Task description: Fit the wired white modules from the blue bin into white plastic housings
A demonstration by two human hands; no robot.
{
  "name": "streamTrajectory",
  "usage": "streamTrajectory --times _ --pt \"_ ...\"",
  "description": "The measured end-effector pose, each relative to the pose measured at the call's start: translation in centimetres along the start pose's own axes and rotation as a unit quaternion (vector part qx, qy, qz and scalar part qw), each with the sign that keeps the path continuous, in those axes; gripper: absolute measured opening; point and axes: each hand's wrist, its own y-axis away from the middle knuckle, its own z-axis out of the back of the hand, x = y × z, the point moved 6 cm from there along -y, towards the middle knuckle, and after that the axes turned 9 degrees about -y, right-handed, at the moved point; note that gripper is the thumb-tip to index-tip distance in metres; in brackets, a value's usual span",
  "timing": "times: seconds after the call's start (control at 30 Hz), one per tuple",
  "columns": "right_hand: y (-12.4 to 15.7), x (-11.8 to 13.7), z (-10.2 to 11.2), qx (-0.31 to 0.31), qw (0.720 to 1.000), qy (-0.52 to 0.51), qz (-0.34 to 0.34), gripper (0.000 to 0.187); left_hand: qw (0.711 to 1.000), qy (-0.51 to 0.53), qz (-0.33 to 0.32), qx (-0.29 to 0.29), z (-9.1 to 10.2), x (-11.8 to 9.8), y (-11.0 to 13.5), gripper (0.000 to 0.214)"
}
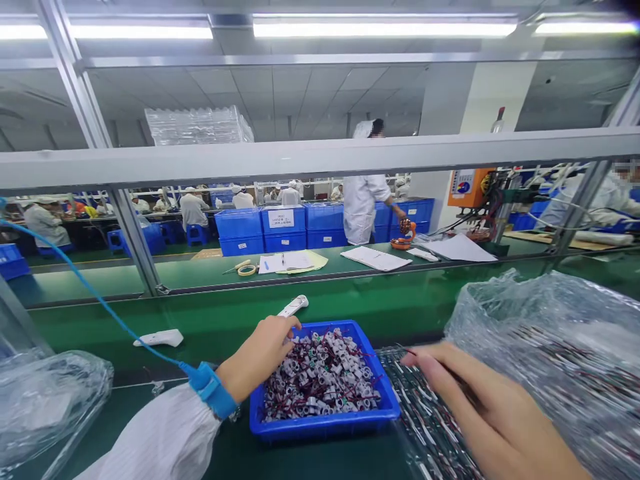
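My left hand (260,353) reaches into a blue bin (325,421) filled with several small grey parts with red wires (323,380); its fingers curl down among the parts, and what they grip is hidden. A blue wrist strap (213,388) with a coiled blue cord sits on that wrist. My right hand (480,407) lies flat with fingers stretched out on a clear tray of wired parts (425,420) right of the bin.
A big clear plastic bag of parts (550,347) lies at the right, another bag (45,393) at the left. Two white devices (160,338) (294,306) lie on the green belt. Papers and tape rest on the far shelf. Other people in white work behind.
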Motion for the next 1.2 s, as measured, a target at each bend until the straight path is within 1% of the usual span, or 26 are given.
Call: streamTrajectory --times 0.07,0.1,0.17,0.23,0.33,0.4,0.5,0.53,0.57,0.63,0.7,0.77,0.83,0.9,0.97,1.1,1.2 --pt "-2.8 3.0 -1.3 0.065 0.998 -0.013 0.011 0.036 0.998 0.051 0.01 -0.037 1.0 -0.3 1.2 0.031" --pt "-3.7 3.9 -1.9 0.085 0.996 -0.018 0.013 0.036 0.995 0.08 0.016 -0.056 1.6 -0.5 1.8 0.032" --pt "-4.6 4.9 -3.4 0.107 0.994 -0.025 0.014 0.036 0.984 0.148 0.033 -0.092 2.5 -0.9 3.0 0.028" --pt "-4.7 5.0 -4.9 0.116 0.993 -0.023 0.019 0.036 0.965 0.228 0.055 -0.115 3.0 -1.1 3.8 0.024" --pt "-4.3 4.8 -7.3 0.143 0.989 -0.001 0.044 0.035 0.929 0.34 0.08 -0.122 3.0 -1.5 4.4 0.036" --pt "-4.1 4.6 -8.4 0.144 0.988 0.011 0.059 0.034 0.9 0.41 0.088 -0.115 2.7 -1.9 4.4 0.04" --pt "-4.3 4.1 -9.1 0.117 0.991 0.02 0.067 0.035 0.838 0.531 0.085 -0.092 2.2 -2.5 4.5 0.037" --pt "-4.4 3.9 -9.3 0.117 0.991 0.021 0.066 0.036 0.819 0.562 0.082 -0.08 2.0 -2.6 4.6 0.035" --pt "-4.5 3.7 -9.5 0.122 0.99 0.021 0.065 0.036 0.806 0.582 0.08 -0.07 1.8 -2.7 4.6 0.035" --pt "-4.7 3.6 -9.7 0.131 0.989 0.022 0.065 0.035 0.804 0.586 0.083 -0.066 1.6 -2.6 4.8 0.034" --pt "-4.9 3.6 -9.8 0.131 0.988 0.027 0.072 0.034 0.82 0.561 0.082 -0.085 1.7 -2.3 4.9 0.031" --pt "-4.9 3.8 -9.8 0.118 0.988 0.039 0.087 0.034 0.842 0.524 0.065 -0.114 2.0 -2.2 4.7 0.026" --pt "-5.0 4.0 -9.7 0.098 0.988 0.053 0.105 0.035 0.853 0.502 0.048 -0.135 2.3 -2.2 4.5 0.022" --pt "-4.9 4.1 -9.5 0.075 0.988 0.065 0.117 0.036 0.854 0.498 0.045 -0.143 2.4 -2.1 4.4 0.021" --pt "-5.0 3.9 -9.5 0.063 0.989 0.07 0.114 0.037 0.855 0.497 0.054 -0.14 2.4 -1.9 4.3 0.021" --pt "-4.9 3.6 -10.0 0.068 0.989 0.069 0.107 0.035 0.857 0.496 0.054 -0.134 2.3 -1.9 4.2 0.02" --pt "-4.6 3.6 -10.5 0.087 0.992 0.036 0.087 0.035 0.852 0.504 0.035 -0.137 2.4 -2.0 4.1 0.015"
